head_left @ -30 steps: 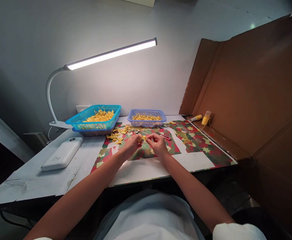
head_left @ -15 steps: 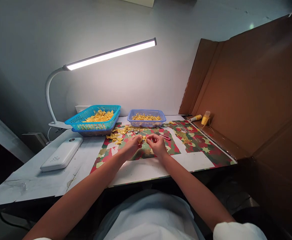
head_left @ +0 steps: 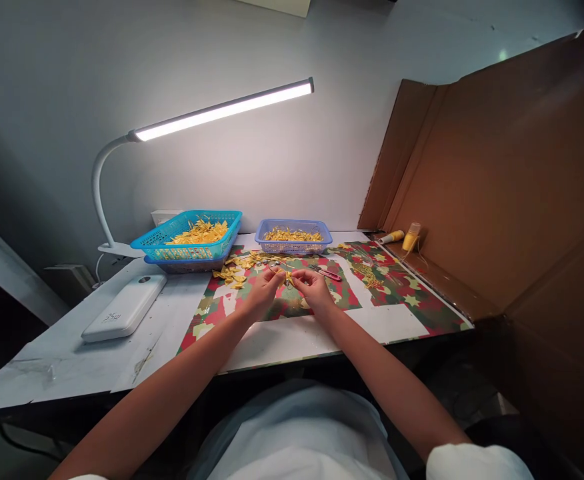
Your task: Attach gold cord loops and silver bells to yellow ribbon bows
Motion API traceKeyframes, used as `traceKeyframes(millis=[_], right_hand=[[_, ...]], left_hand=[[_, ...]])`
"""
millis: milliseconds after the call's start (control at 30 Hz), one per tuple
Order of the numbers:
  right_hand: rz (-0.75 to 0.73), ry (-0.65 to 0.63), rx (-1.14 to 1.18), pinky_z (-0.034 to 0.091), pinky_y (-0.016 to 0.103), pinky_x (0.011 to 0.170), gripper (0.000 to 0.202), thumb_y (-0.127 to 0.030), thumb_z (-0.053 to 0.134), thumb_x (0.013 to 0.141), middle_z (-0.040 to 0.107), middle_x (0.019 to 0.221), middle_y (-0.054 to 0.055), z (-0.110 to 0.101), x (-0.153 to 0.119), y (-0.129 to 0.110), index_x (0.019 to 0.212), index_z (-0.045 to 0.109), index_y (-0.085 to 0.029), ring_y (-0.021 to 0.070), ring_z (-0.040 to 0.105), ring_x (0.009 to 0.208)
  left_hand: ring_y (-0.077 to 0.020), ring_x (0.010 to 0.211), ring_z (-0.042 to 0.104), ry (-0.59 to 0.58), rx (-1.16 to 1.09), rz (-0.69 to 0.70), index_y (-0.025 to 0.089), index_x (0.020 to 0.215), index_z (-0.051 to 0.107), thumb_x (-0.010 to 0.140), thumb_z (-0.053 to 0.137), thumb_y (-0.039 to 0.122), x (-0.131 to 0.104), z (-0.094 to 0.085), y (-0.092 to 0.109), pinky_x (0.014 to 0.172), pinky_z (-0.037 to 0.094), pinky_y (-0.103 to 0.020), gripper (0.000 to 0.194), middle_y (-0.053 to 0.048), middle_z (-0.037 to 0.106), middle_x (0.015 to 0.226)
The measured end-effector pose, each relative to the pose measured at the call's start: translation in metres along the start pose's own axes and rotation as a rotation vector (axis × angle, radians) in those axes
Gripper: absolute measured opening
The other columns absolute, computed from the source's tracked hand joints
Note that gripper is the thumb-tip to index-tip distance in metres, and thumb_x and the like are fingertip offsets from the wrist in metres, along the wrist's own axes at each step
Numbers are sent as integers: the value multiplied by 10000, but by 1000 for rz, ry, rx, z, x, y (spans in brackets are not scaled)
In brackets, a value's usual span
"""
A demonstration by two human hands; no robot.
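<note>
Between my two hands is a small yellow ribbon bow (head_left: 288, 277), partly covered by the fingers. My left hand (head_left: 266, 291) pinches its left side, and my right hand (head_left: 314, 288) pinches its right side. Both hands are closed, just above the camouflage-patterned mat (head_left: 292, 307). Right behind my right hand lies a pair of red-handled thread snips (head_left: 327, 273). More yellow ribbon bows (head_left: 233, 275) are scattered on the mat beyond my left hand.
A turquoise basket (head_left: 187, 252) of yellow bows stands at the back left, beside a lilac basket (head_left: 293, 247) of yellow pieces. A power bank (head_left: 125, 310), a desk lamp (head_left: 222, 110), yellow thread spools (head_left: 411, 237) and a cardboard panel (head_left: 497, 167) surround the work area.
My fingers have shifted slightly around the yellow ribbon bow, and the bow has turned a little between them. Both hands stay in nearly the same place.
</note>
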State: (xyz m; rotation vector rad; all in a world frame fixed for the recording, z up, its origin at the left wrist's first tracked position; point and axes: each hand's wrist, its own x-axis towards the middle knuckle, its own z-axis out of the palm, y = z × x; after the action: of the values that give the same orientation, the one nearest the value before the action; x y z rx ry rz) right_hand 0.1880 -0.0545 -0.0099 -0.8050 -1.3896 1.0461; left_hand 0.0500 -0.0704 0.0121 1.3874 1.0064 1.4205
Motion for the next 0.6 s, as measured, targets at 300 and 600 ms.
traceKeyframes(millis=[300, 600], right_hand=[[76, 39, 43, 481, 332, 711, 243, -401, 760, 603, 684, 756, 34, 0, -1, -5, 747, 718, -210, 185, 587, 728], [17, 134, -48, 483, 344, 704, 230, -386, 705, 678, 703, 872, 57, 0, -3, -7, 819, 685, -205, 207, 623, 789]], left_hand=[[-126, 580, 376, -26, 359, 328, 202, 605, 406, 831, 482, 382, -3, -3, 0, 572, 319, -259, 299, 27, 402, 609], [-157, 626, 417, -16, 587, 388, 207, 620, 422, 851, 425, 322, -2, -5, -2, 597, 339, -279, 258, 5, 436, 634]])
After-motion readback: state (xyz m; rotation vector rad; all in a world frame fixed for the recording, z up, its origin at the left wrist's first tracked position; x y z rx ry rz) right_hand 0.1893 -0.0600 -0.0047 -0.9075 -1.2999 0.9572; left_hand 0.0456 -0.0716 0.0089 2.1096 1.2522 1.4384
